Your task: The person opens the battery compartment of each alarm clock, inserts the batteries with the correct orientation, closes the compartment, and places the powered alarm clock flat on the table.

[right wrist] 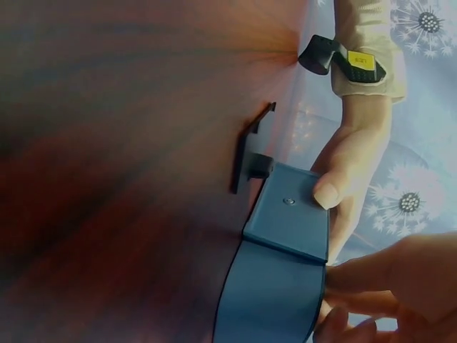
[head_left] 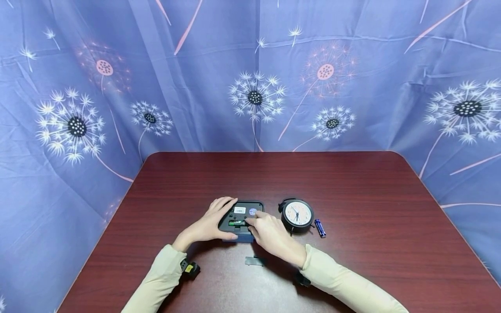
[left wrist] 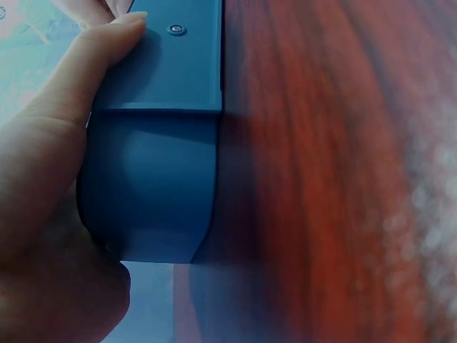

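Note:
A blue-cased device with a dark back panel lies back side up in the head view, its battery slot uncovered. My left hand grips its left side, thumb along the blue front edge and fingers over the far edge. In the slot shows a green battery. My right hand pinches at the battery's right end, its fingertips covering that end. In the right wrist view, the right fingers are bent at the top of the blue case.
A thin dark battery cover lies on the wooden table in front of the device. To the right stand a round black alarm clock and blue batteries. A patterned blue curtain hangs behind the table.

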A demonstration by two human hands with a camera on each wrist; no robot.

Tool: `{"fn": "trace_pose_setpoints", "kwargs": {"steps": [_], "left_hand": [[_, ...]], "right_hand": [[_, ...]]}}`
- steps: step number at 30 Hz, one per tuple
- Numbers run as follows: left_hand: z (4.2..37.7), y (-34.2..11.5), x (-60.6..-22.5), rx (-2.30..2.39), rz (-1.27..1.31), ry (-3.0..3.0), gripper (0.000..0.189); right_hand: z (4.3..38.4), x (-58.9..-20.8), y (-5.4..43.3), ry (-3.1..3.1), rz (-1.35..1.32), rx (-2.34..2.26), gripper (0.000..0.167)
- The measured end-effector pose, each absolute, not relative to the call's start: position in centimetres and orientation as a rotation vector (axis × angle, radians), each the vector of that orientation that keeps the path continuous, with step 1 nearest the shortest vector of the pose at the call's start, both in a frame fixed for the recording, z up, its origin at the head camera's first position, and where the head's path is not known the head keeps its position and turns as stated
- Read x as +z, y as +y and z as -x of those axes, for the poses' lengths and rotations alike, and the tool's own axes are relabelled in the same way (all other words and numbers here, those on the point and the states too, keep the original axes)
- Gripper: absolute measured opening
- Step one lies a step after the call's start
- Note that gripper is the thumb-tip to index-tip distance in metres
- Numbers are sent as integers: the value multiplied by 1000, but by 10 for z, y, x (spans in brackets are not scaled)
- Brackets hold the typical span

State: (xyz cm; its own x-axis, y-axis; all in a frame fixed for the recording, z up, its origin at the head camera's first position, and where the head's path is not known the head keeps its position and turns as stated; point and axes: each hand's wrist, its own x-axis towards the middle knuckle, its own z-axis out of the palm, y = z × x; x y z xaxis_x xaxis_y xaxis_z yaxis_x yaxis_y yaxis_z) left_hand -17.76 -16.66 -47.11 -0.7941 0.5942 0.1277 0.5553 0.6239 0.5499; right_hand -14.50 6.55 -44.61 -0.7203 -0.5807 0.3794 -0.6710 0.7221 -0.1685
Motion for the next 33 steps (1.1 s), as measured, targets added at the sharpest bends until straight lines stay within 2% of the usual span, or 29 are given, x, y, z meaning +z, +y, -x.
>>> {"fn": "trace_pose_setpoints", "kwargs": {"steps": [9,12,21,33], "left_hand": [[177,-166,-471,910,-976,2773,102],[177,-166,-471,912,-984,2777,102],[177,-165,-473,914,-986,2796,101],[176,-165,-474,916,-980,2799,101]], "right_hand": [[139,-443,68,-2662,-1155,219,41],[139,-444,68,-2614,-1208,105,44],[145,-447,65,-2334,-1280,-198,20],[146,-439,56,-2291,-1388,-316,9]]}}
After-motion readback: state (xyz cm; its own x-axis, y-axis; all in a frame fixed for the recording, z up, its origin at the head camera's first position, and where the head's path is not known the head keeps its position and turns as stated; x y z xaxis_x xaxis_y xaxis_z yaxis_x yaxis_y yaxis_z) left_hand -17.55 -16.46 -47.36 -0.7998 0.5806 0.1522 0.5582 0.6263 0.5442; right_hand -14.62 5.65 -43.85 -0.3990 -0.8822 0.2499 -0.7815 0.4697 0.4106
